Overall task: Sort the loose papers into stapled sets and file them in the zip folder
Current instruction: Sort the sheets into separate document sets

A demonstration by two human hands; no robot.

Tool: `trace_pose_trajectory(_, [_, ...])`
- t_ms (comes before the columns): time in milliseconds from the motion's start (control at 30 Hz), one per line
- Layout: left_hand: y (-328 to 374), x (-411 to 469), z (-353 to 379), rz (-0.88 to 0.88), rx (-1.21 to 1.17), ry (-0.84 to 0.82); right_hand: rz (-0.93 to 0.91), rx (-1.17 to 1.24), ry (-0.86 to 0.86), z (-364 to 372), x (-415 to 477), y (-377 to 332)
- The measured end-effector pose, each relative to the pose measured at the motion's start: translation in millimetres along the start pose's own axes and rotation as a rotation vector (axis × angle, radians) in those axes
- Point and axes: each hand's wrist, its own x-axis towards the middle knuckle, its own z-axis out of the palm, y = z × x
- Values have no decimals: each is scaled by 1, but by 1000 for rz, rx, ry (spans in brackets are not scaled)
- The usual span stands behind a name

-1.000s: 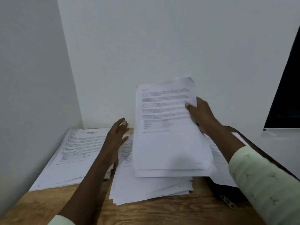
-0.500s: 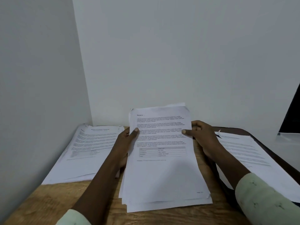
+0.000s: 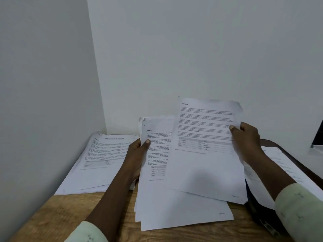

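My left hand [image 3: 137, 154] grips the left edge of a stack of loose printed papers [image 3: 157, 198], thumb on its top page headed "Section 4". My right hand [image 3: 244, 137] pinches the right edge of a single printed sheet [image 3: 206, 163] headed "Section 2", lifted off the stack and shifted to the right, overlapping it. A dark zip folder [image 3: 262, 213] lies at the right under my right forearm, with more papers [image 3: 283, 165] lying on it.
Another pile of printed papers [image 3: 101, 158] lies at the left against the wall corner. The wooden table [image 3: 57, 215] shows bare wood at the front left. White walls close in behind and to the left. A dark object [image 3: 318, 135] stands at the far right edge.
The stack came down from my raised right hand to the table, and my left hand took its left edge. My right hand has now drawn the top sheet away to the right.
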Motion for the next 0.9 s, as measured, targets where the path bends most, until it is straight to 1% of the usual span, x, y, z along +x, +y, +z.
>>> trace_pose_trajectory(67, [2, -1, 1, 5, -1, 4, 11, 38, -41, -2, -1, 0])
trace_pose_trajectory(200, [3, -2, 1, 33, 23, 18, 42, 132, -222, 8, -16, 8])
trace_pose_trajectory(333, [1, 0, 0, 69, 10, 25, 72, 122, -322, 21, -31, 15])
trace_pose_trajectory(433, [0, 0, 4, 116, 21, 43, 114, 202, -402, 31, -37, 23])
trace_pose_trajectory(500, [1, -1, 5, 156, 2, 70, 119, 198, -391, 37, -39, 27])
trace_pose_trajectory(600, [2, 3, -4, 208, -12, 157, 107, 94, -286, 37, -36, 26])
trace_pose_trajectory(700, [-2, 10, -11, 219, 6, 195, 130, 165, -230, 30, -25, 29])
trace_pose_trajectory(800, [-3, 12, -10, 207, -7, 212, 121, 226, -219, 21, -17, 26])
trace_pose_trajectory(900, [-6, 12, -10, 235, 21, 246, 122, 247, -224, 16, -14, 25])
